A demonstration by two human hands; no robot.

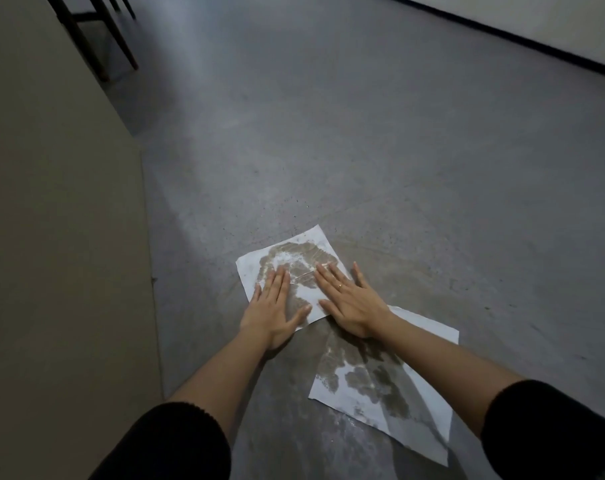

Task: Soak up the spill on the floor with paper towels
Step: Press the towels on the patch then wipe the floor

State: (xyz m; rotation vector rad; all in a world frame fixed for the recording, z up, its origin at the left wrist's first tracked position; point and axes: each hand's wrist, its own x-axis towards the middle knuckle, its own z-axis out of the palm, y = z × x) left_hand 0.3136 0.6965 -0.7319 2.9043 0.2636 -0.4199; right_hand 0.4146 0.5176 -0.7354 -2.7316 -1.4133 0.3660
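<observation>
Near paper towel [398, 386] lies soaked at 5 o'clock on the floor [363, 150]. Our left hand [271, 311] and right hand [349, 303] press flat, fingers straight, on the far paper towel [290, 261] at 12 o'clock of it.

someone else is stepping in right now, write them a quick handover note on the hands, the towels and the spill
Left hand: flat, fingers straight, pressing the near-left part of the far paper towel.
Right hand: flat, fingers straight, pressing the same towel's near-right edge, partly on the floor; ring on one finger.
Near paper towel: lies flat under the right forearm, untouched by either hand.
Done: both towels are laid down and show large dark wet blotches.
Left: a dark wet patch still shows on the floor between and beside the towels; blot it, then lift the soaked sheets.
</observation>
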